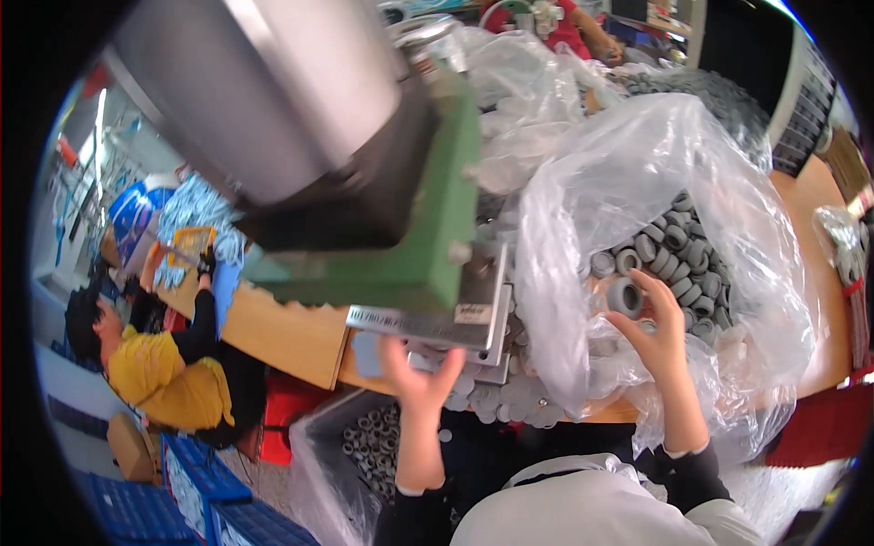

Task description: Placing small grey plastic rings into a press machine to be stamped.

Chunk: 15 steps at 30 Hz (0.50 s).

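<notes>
Bag, clear plastic (765, 291): grey rings (645, 248) remain
Right hand (659, 332): pinches one ring (625, 297)
Left hand (421, 387): at steel plate (419, 326), grip unclear
Grey bin (317, 422): rings, probably done

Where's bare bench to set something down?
Bare bench shows between the green machine and the person in yellow. Another bare strip lies right of the clear plastic bag. Crowded: the front edge between the left hand and the bag, under pale discs, and the bag's inside, heaped with grey rings.
</notes>
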{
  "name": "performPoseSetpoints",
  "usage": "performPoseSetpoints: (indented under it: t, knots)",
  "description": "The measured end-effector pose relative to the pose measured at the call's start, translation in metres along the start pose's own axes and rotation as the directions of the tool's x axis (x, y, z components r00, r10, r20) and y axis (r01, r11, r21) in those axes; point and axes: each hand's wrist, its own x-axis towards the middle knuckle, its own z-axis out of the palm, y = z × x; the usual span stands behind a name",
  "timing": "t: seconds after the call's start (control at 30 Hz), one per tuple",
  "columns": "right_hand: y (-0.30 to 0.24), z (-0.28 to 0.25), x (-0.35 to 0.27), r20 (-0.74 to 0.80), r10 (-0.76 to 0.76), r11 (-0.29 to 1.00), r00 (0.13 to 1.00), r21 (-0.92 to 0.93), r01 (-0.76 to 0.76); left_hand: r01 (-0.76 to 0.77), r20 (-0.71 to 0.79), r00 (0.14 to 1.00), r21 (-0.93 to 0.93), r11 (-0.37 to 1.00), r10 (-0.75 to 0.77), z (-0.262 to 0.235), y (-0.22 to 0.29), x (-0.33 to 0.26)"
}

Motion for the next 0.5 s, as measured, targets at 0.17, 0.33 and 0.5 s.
performPoseSetpoints:
  t: [0.17,0.33,0.5]
  knots:
    - [-0.033,0.005,-0.016,0.048,-0.079,0.986,0.996,0.150,0.071,0.173,-0.060,0.982,-0.081,0.982,-0.178,0.043,0.023,0.031]
    - [-0.073,0.065,-0.025,0.285,-0.253,0.938,0.924,0.305,0.163,0.225,-0.076,0.973,0.076,0.971,-0.220,0.011,0.013,-0.005]
    - [-0.087,0.118,-0.009,0.402,-0.158,0.975,0.902,0.210,0.077,0.391,-0.263,0.907,0.239,0.889,-0.329,-0.046,-0.019,-0.071]
